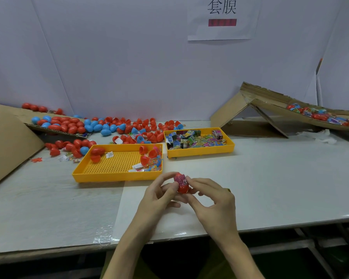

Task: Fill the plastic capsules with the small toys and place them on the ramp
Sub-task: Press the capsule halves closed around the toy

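The person holds one red capsule (182, 185) upright between both hands, above the near middle of the surface (270, 178) and just in front of the near yellow tray (117, 177). The left hand (159, 198) pinches it from the left, with its fingers (163, 177) curled over the top. The right hand (214, 200) grips it from the right with its fingertips. The capsule looks closed. A printed pink sleeve is wrapped round its upper part, so the filling seems done and the step in hand is probably seating or smoothing that sleeve.

The near tray holds a few open red halves and a heap of small bright toys (153, 164) at its right end. The far tray (199, 153), to its right, is full of flat printed sleeves (193, 139). Loose red and blue capsules (69, 125) are piled at the far left, some on a sheet of cardboard.

The cardboard ramp (274, 107) stands at the far right, well apart from the hands, and slopes down to the right. A cluster of wrapped capsules (318, 114) already lies low on it.

The next move probably calls for one hand to let go while the other carries the capsule far and right to the upper part of the ramp. There it would be released so that it rolls down to join the others. If the sleeve sits crooked, it would need straightening first.
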